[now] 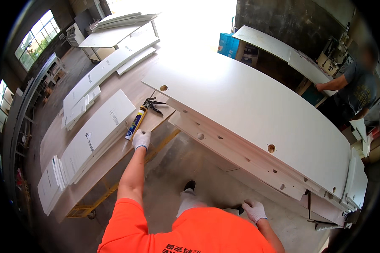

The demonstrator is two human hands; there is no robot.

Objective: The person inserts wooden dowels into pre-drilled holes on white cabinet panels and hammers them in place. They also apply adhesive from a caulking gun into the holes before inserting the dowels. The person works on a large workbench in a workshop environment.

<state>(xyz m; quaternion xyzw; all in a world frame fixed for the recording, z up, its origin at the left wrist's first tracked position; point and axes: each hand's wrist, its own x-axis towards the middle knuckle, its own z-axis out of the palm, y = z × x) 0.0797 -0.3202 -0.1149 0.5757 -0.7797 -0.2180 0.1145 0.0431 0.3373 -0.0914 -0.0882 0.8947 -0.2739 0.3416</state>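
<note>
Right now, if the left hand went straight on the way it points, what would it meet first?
Most likely the caulking gun: it lies directly ahead of the left hand, seemingly right against it, though contact and depth are hard to judge here.

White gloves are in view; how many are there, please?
2: one on the left hand, beside the caulking gun; one on the right hand, over the floor. Others may be hidden.

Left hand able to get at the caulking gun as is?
Looks like yes: the left hand is right at the caulking gun, toward its nozzle end, and no panel appears to lie across the gun or between them.
</note>
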